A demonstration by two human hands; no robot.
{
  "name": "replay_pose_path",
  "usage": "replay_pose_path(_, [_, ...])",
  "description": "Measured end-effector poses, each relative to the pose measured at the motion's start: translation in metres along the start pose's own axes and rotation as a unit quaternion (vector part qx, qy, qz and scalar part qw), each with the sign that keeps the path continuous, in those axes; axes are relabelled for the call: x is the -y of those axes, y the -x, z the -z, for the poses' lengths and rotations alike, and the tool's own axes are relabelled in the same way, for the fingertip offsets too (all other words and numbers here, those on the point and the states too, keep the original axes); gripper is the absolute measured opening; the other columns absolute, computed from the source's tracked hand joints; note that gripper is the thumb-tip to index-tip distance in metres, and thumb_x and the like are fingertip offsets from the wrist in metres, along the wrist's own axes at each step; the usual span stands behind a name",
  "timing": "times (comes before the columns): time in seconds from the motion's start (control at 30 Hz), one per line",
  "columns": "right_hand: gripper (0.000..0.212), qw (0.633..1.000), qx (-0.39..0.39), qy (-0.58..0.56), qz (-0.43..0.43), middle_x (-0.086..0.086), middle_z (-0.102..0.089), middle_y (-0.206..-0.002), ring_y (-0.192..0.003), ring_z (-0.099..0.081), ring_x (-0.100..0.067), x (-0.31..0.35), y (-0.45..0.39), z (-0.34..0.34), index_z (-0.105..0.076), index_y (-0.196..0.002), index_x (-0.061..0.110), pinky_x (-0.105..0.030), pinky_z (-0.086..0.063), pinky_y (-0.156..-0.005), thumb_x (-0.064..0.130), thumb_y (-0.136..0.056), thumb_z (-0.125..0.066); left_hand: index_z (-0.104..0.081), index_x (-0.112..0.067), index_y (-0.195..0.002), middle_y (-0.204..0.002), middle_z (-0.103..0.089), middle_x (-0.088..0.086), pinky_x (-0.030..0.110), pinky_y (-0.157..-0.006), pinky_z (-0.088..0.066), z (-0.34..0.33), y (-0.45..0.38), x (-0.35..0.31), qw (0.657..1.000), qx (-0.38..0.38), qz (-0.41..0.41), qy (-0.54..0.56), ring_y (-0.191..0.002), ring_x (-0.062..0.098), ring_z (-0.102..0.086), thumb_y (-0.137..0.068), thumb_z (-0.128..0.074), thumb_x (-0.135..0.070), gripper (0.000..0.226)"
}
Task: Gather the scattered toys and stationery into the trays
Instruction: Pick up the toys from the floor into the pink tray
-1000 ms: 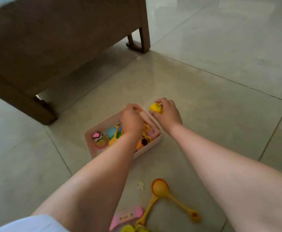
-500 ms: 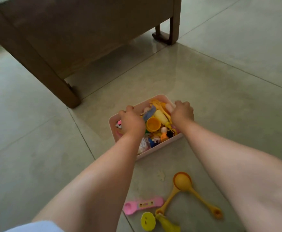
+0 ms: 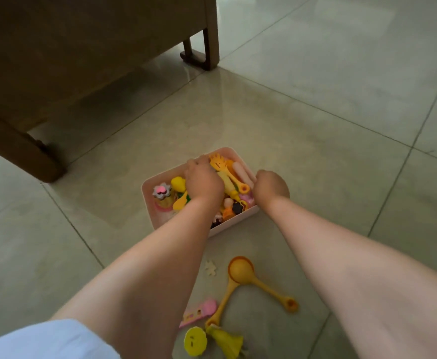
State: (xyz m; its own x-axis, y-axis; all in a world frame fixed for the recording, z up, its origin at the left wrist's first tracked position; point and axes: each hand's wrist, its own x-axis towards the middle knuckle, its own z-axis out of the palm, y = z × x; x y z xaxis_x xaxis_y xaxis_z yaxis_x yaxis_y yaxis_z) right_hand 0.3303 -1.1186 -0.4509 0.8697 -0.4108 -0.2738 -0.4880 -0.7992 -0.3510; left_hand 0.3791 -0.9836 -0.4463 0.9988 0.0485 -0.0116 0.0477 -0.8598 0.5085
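Note:
A pink tray [image 3: 238, 221] sits on the tiled floor, packed with small toys, among them a yellow fork-like tool [image 3: 220, 161] and a pink flower piece [image 3: 161, 190]. My left hand [image 3: 203, 182] is inside the tray on top of the toys. Its fingers curl down by the far rim, and what they hold is hidden. At the tray's right rim, my right hand [image 3: 271, 186] has its fingers curled over the edge. Nearer me on the floor lie an orange ladle [image 3: 240, 270], a pink toy [image 3: 201, 310], a yellow round toy [image 3: 195, 342] and a yellow cone-shaped toy [image 3: 225, 343].
A wooden piece of furniture fills the upper left, with one leg [image 3: 25, 154] left of the tray and another [image 3: 207, 47] further back. A small pale piece [image 3: 210, 268] lies beside the ladle. Grey floor tiles stretch to the right.
My right hand held a small yellow toy a second ago; now it is at the tray's right rim without it. My left hand has shifted toward the tray's middle and far rim.

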Motion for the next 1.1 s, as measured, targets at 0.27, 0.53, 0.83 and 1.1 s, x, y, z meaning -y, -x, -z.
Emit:
replay_pose_path(0.27, [0.03, 0.986, -0.059, -0.014, -0.153, -0.019, -0.061, -0.118, -0.11, -0.057, -0.037, -0.108, 0.033, 0.037, -0.056, -0.113, 0.002, -0.037, -0.047, -0.083, 0.013, -0.086, -0.06, -0.054, -0.012, -0.122, -0.124, -0.053, 0.012, 0.034, -0.095, -0.041, -0.082, 0.041, -0.09, 0.989, 0.049, -0.134, 0.025, -0.117, 0.029, -0.045, -0.095, -0.043, -0.01, 0.029])
replay_pose_path(0.53, [0.026, 0.959, -0.106, -0.043, -0.258, -0.015, -0.058, -0.12, -0.11, -0.056, -0.033, -0.204, 0.08, 0.048, -0.053, -0.117, 0.007, -0.037, -0.045, -0.084, 0.014, -0.093, -0.045, -0.06, -0.013, -0.117, -0.117, -0.056, 0.014, 0.04, -0.083, -0.04, -0.133, 0.118, -0.18, 0.967, 0.083, -0.235, 0.047, -0.113, 0.034, -0.047, -0.089, -0.044, -0.006, 0.033])
replay_pose_path(0.83, [0.027, 0.968, -0.092, -0.097, -0.211, -0.014, -0.064, -0.099, -0.092, -0.058, -0.031, -0.256, 0.118, 0.028, -0.058, -0.093, 0.007, -0.036, -0.045, -0.073, 0.03, -0.099, -0.044, -0.058, -0.02, -0.117, -0.117, -0.054, 0.011, 0.04, -0.09, -0.034, -0.144, 0.124, -0.178, 0.962, 0.075, -0.26, -0.028, -0.112, 0.033, -0.043, -0.09, -0.04, -0.008, 0.035])
replay_pose_path(1.1, [0.035, 0.961, -0.14, -0.083, -0.224, -0.002, -0.051, -0.122, -0.118, -0.046, -0.026, -0.245, 0.154, -0.003, -0.06, -0.118, 0.028, -0.034, -0.044, -0.093, 0.043, -0.087, -0.055, -0.059, -0.017, -0.115, -0.117, -0.054, 0.01, 0.04, -0.088, -0.038, -0.112, 0.143, -0.148, 0.891, 0.065, -0.442, -0.082, -0.108, 0.033, -0.045, -0.078, -0.053, -0.008, 0.038])
